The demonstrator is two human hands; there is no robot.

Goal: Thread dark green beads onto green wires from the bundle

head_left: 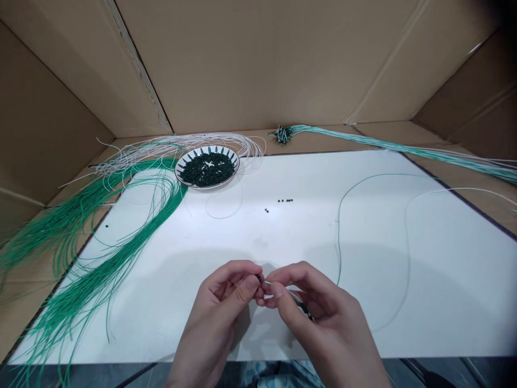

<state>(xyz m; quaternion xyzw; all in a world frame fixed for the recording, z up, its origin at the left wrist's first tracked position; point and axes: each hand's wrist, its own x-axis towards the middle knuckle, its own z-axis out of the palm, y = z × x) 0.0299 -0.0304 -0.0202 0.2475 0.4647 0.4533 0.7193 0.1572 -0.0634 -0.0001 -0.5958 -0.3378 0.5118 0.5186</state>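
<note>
While the left hand pinches dark beads between thumb and forefinger, the right hand has its fingertips together on a pale wire, just beside them. Both low over the white board. Likely threading, from where I stand; next move calls for a steady grip and the wire kept in line. Strung beads by the right palm; dish of loose beads well beyond.

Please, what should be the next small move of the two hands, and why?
Probably, ease the white strand slightly further toward the dark beads: the left hand pinches them, while the right hand holds the strand right beside them.
</note>
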